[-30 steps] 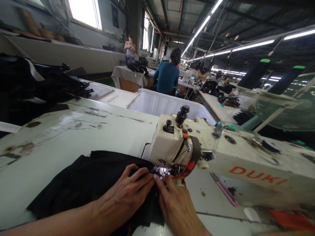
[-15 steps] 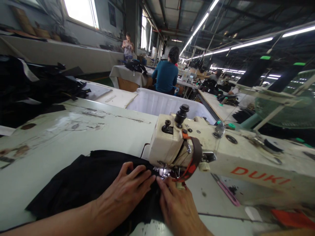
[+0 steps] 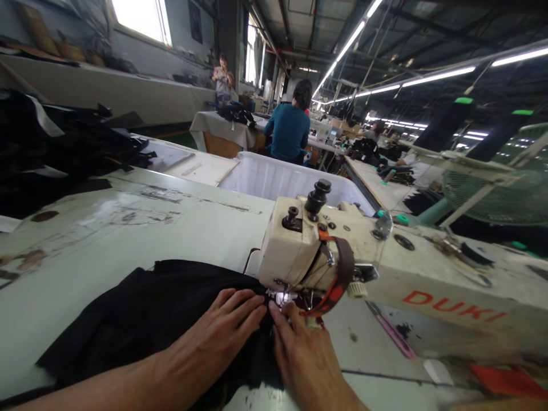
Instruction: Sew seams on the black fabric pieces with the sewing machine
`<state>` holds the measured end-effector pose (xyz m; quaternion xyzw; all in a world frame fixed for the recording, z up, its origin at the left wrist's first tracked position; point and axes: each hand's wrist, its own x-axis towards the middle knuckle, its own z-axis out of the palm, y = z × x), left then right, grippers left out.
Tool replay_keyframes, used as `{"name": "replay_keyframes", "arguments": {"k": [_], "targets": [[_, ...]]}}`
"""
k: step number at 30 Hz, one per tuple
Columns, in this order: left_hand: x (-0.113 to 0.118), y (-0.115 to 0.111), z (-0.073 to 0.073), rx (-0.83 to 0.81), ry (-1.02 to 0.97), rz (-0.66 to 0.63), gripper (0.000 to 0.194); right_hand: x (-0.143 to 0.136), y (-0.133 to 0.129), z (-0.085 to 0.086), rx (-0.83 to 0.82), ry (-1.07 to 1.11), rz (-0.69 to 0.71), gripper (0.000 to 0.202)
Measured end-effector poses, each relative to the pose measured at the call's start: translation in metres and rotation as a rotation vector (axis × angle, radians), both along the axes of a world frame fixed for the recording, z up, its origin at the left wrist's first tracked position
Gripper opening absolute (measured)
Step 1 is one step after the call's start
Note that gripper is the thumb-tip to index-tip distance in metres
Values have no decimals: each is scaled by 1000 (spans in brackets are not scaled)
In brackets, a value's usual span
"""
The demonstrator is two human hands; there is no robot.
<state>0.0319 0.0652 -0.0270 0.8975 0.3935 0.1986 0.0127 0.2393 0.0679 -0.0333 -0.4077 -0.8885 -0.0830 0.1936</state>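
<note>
Black fabric [image 3: 128,319] lies on the pale green table, its right edge at the lit needle area of a cream sewing machine [image 3: 285,245]. My left hand [image 3: 218,331] rests on top of the fabric, palm down, fingers extended toward the needle and lying flat. Just right of it, my right hand [image 3: 302,354] is closed at the fabric's edge below the presser foot, index finger and thumb close together on the cloth. The fingertips of both hands are a short way apart. Part of the fabric under the hands is hidden.
Pink-handled snips [image 3: 391,331] lie under the machine arm, near a white oval piece [image 3: 437,371] and a red item [image 3: 509,381]. Behind stands a white bin [image 3: 274,180]. Dark cloth [image 3: 55,148] is piled at left. A person in teal [image 3: 287,131] sits beyond; a fan [image 3: 496,188] stands right.
The fabric's left end has shifted slightly left and down. My left hand's fingers lie flatter and closer together, and my right hand has moved slightly left.
</note>
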Motion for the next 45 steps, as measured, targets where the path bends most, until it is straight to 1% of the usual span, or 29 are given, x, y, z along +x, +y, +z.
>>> {"name": "replay_keyframes", "arguments": {"k": [3,7,10,13,16,23,30,33,36,38,41,43,45], "targets": [[1,2,-2,-7,-24,-6,36,-2,1,2,6,15,6,40],[1,4,-5,-3,-70,-18,35,-2,1,1,27,34,6,40],[0,7,-10,-31,-77,-15,37,-1,0,0,41,49,15,38],[-2,11,-14,-25,-79,-60,40,0,0,0,55,64,24,36],[-4,14,-14,-50,-79,-93,39,2,0,0,39,88,11,35],[-2,13,-11,-32,-77,-41,37,4,3,-2,-23,120,35,33],[-3,14,-16,-47,-69,-36,38,4,4,-2,-34,125,42,33],[-4,16,-17,-28,-79,-51,38,3,2,-1,-58,168,43,30],[-3,16,-15,-8,-79,-51,36,5,2,1,-134,248,21,26],[-3,15,-12,-4,-75,-38,36,9,5,3,-184,379,-33,23],[-2,14,-9,-20,-60,-17,37,17,16,7,-206,571,-132,23],[-2,13,-9,-32,-53,-10,37,22,24,8,-210,581,-140,26],[-2,12,-9,-34,-41,-7,38,25,30,9,-219,545,-128,30]]}}
